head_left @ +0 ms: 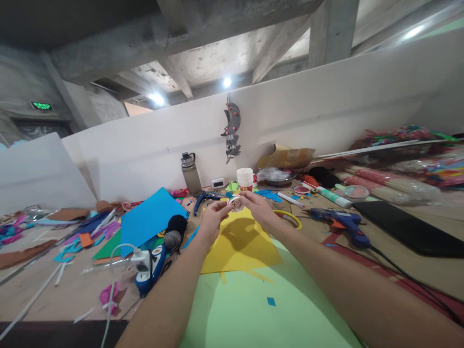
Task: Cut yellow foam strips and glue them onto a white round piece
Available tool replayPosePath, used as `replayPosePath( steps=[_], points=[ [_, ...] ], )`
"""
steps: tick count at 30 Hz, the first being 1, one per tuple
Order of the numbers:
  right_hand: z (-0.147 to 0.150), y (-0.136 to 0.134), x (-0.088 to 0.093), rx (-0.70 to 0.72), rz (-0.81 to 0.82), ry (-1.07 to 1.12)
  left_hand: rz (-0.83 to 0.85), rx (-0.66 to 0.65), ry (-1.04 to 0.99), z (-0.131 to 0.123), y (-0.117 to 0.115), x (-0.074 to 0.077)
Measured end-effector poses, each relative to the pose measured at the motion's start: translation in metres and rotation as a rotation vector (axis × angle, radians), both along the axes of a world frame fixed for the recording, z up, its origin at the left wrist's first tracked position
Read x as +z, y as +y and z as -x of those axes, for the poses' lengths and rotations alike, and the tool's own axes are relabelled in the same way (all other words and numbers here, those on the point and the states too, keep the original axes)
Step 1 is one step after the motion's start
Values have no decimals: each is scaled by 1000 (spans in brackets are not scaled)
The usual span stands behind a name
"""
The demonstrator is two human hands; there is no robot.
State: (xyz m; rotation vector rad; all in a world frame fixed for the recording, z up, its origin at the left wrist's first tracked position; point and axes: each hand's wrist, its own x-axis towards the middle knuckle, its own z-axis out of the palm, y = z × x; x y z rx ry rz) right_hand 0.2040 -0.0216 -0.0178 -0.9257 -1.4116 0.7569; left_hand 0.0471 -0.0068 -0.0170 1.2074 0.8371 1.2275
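Note:
Both hands meet over the yellow sheet (239, 246), pinching a small round white piece with reddish-brown markings (236, 203). My left hand (214, 217) grips its left edge, and my right hand (258, 209) has the upper right edge. A bit of teal shows by the left fingertips; I cannot make out whether it belongs to the piece. Just behind the hands stand stacked white paper cups (245, 177) with a red print low down. Under the yellow sheet lies a pale green sheet (232, 314), with a small blue paper square (271, 301) on it.
On the right are a blue glue gun (353, 228) with its cord, a black flat board (409, 227) and a yellow ring (297, 220). To the left lie blue sheets (148, 220), yarn balls (176, 232) and a power strip (150, 270). A grey bottle (191, 174) stands behind.

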Motion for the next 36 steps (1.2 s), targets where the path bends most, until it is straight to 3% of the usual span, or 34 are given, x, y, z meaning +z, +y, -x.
replayPosePath(
  steps=[21, 36],
  points=[
    [1, -1, 0, -21, -7, 14, 27, 82, -41, 0, 1, 1],
    [0, 2, -4, -83, -39, -74, -41, 51, 24, 1, 1, 0]
  ],
)
